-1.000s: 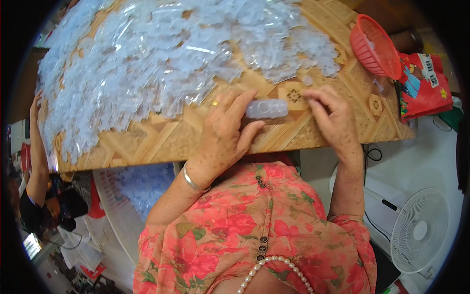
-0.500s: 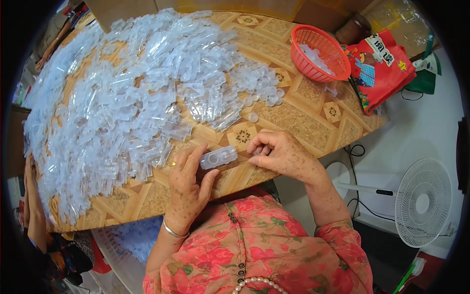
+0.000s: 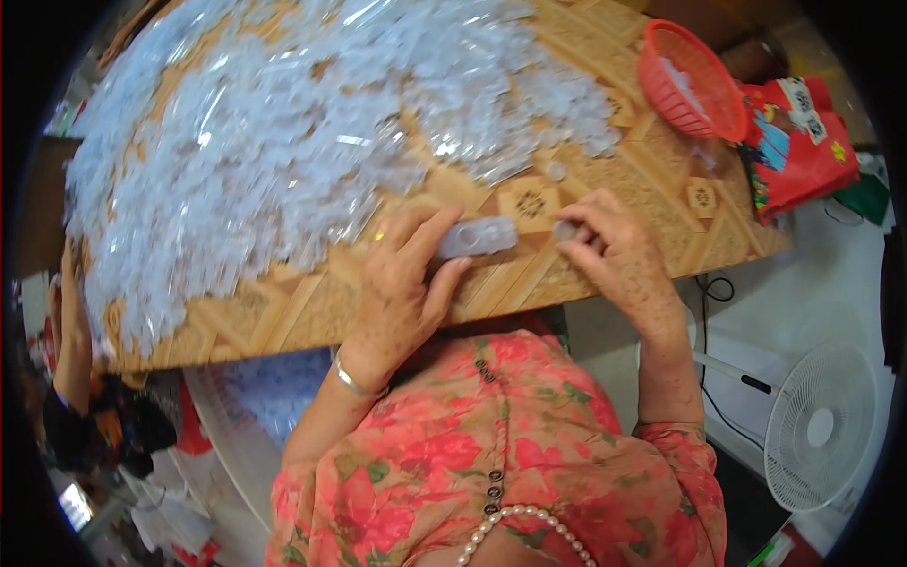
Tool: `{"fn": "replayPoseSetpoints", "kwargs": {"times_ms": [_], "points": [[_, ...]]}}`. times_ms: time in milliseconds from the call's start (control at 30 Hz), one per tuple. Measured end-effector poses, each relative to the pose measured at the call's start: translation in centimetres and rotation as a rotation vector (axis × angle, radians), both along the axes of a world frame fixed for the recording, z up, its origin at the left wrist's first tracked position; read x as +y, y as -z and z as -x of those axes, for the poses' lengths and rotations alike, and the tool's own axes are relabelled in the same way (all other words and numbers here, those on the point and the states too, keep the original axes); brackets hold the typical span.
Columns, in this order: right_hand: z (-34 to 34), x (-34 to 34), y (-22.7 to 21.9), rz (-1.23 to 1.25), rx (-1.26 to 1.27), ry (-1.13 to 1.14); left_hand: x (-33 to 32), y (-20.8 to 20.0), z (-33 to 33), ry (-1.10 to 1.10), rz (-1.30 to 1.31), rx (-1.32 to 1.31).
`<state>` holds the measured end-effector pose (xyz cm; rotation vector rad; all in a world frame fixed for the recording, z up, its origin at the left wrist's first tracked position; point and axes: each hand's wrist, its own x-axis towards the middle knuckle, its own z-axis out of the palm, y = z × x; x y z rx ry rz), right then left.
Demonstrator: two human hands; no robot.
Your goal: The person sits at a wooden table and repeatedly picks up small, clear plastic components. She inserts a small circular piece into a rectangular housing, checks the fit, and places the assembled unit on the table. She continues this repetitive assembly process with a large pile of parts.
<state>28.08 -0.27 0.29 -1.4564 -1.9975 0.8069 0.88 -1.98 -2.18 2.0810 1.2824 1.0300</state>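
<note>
My left hand (image 3: 402, 288) is closed round one end of a long, clear plastic casing (image 3: 489, 236) with a round opening in its face. It holds the casing just above the patterned tabletop, near the front edge. A short gap to the right, my right hand (image 3: 624, 253) pinches a small, round, translucent cap (image 3: 565, 231) between thumb and fingers. The cap and the casing are apart. Beyond both hands spreads a big heap of similar clear plastic casings (image 3: 274, 170). At its right end lie several loose round caps (image 3: 581, 113), and a single cap (image 3: 556, 172) sits nearer to me.
A red plastic basket (image 3: 661, 90) with clear pieces in it stands at the far right, beside a red printed bag (image 3: 808, 165). A white fan (image 3: 820, 430) is right of the table (image 3: 312, 326). Another person's arm (image 3: 71, 331) shows at the left edge. Below the table is a white tub (image 3: 213, 416) of plastic pieces.
The view has shifted, so the table and both hands appear higher and further right. The cap in my right fingers shows more plainly. My grip on the casing looks the same.
</note>
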Motion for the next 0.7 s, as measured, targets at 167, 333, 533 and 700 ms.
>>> {"fn": "replayPoseSetpoints", "kwargs": {"times_ms": [167, 333, 533, 700], "points": [[2.4, -0.4, -1.0, -0.043, 0.039, 0.076, 0.0, 0.5, 0.0, -0.008, -0.009, -0.051], [5.9, -0.3, -1.1, -0.297, 0.135, -0.114, 0.0, 0.2, 0.1, -0.006, 0.017, -0.070], [7.1, 0.8, -0.3, -0.324, 0.091, -0.191, 0.3, 0.8, 0.0, -0.003, -0.053, -0.109], [7.5, 1.2, -0.5, -0.304, 0.054, -0.224, 0.4, 0.8, 0.1, 0.008, -0.044, -0.115]]}}
